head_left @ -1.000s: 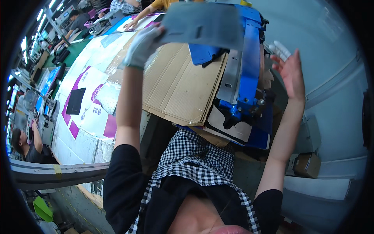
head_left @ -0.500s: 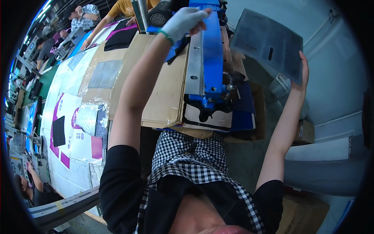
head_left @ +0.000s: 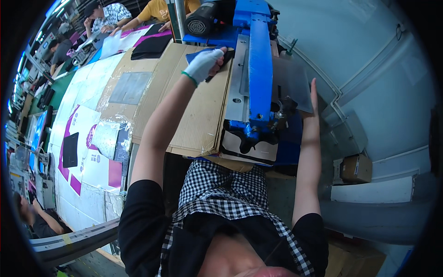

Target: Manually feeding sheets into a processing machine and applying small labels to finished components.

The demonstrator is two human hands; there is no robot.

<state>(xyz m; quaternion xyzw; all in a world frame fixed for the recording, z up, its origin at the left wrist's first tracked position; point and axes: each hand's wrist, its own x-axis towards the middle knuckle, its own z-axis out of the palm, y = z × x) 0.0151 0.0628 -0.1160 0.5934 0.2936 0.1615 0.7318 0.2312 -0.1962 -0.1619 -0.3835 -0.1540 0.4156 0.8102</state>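
My left hand, in a white glove with a green cuff, is closed over a dark blue and black flat piece. This lies on the cardboard-covered table left of a blue press-like machine; the fingertips' exact grip is partly hidden. My bare right hand holds a translucent grey plastic sheet by its right edge, one finger pointing up along it. The sheet's left part is hidden behind the machine's long blue arm. Beside the arm runs a metal bar.
A black motor sits behind the cardboard. Further left, a long table carries a clear sheet, printed sheets and black pieces. Co-workers work at the far left. A cardboard box stands by the right wall.
My left hand has come down from the blue arm onto the dark piece. My right hand has brought the plastic sheet leftward, partly behind the machine arm.
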